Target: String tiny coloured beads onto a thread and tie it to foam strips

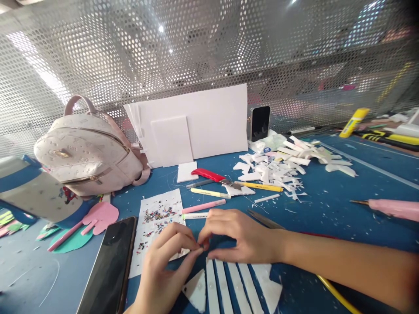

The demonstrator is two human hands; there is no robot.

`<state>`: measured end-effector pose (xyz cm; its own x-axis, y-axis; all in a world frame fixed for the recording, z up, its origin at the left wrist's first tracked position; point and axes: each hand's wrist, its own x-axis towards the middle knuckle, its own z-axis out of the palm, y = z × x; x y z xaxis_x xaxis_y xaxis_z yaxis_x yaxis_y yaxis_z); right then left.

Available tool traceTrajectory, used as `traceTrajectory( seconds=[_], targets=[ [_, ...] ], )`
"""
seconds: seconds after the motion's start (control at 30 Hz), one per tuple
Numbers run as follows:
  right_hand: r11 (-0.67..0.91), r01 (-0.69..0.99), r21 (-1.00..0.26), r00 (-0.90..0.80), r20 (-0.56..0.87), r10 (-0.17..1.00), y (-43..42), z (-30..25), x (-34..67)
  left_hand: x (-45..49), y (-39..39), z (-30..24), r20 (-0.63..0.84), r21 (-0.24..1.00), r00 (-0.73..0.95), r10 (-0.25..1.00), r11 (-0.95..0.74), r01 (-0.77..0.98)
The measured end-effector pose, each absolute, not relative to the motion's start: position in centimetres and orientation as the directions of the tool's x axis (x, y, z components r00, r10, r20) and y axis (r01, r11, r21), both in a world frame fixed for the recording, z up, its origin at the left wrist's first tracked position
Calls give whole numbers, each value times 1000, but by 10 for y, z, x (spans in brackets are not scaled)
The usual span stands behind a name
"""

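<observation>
My left hand [163,261] and my right hand [237,233] meet at the fingertips, both pinched together over the front of the table. Whatever lies between the fingers is too small to make out. Just below them are several white foam strips [224,283] side by side, with a pointed white piece [197,291] at their left and a jagged one [266,285] at their right. Small clear dots show on some strips. Behind my left hand lies a white paper sheet [135,267] scattered with tiny multicoloured bits [160,213].
A black phone [108,266] lies left of the sheet. Behind are markers [204,206], a red-handled cutter [209,175] and a heap of white scraps [271,168]. Scissors [266,219] lie partly under my right arm. A backpack [88,148], large mug [39,192] and white board [216,122] stand farther back.
</observation>
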<state>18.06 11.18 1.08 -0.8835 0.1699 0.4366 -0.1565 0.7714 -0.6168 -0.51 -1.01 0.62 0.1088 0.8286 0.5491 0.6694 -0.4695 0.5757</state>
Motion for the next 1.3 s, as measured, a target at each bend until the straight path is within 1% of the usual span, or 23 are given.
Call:
traceTrajectory(
  seconds=[0.07,0.1,0.13,0.17,0.23,0.3,0.33,0.4,0.57,0.77,0.83,0.9,0.97,1.03,1.1,1.17,1.3],
  targets=[
    [754,-117,-647,-877,423,227,112,11,180,-7,-7,6,518,589,72,853,-416,693],
    [743,-94,-663,-864,425,269,112,12,179,-10,-4,6,500,564,87,861,-400,723],
    [733,-74,-676,-848,429,310,112,13,179,-14,-2,6,490,514,117,864,-395,761],
    [726,-55,-685,-833,433,345,112,13,179,-19,0,6,485,434,162,860,-397,808],
    [721,-19,-693,-813,431,393,112,14,179,-30,3,7,492,214,240,837,-384,898],
    [720,19,-694,-800,421,427,113,13,179,-40,6,8,483,60,238,842,-303,951],
    [717,38,-696,-794,415,445,113,13,179,-44,7,8,471,20,221,854,-261,965],
    [711,71,-700,-784,402,474,114,12,179,-49,10,7,426,2,190,885,-211,978],
    [706,68,-704,-779,405,478,113,13,179,-51,14,1,344,43,167,924,-193,980],
    [717,70,-693,-786,404,468,113,11,180,-49,17,0,316,75,134,939,-166,983],
    [724,74,-685,-786,407,465,113,11,180,-47,17,3,328,108,129,936,-173,979],
    [734,75,-675,-784,414,462,113,11,180,-42,14,8,356,208,125,926,-209,956],
    [745,68,-664,-780,430,455,112,12,180,-34,9,12,384,379,93,919,-249,891],
    [756,56,-652,-777,447,443,111,12,181,-24,2,13,383,557,22,923,-250,792],
    [765,40,-643,-775,463,430,111,12,181,-16,-3,11,334,692,-36,942,-219,688],
    [774,24,-633,-779,473,411,110,11,182,-12,-5,6,290,756,-58,955,-192,625],
    [801,-23,-598,-790,502,352,110,11,183,-11,-5,0,302,767,-78,950,-194,612]
  ],
)
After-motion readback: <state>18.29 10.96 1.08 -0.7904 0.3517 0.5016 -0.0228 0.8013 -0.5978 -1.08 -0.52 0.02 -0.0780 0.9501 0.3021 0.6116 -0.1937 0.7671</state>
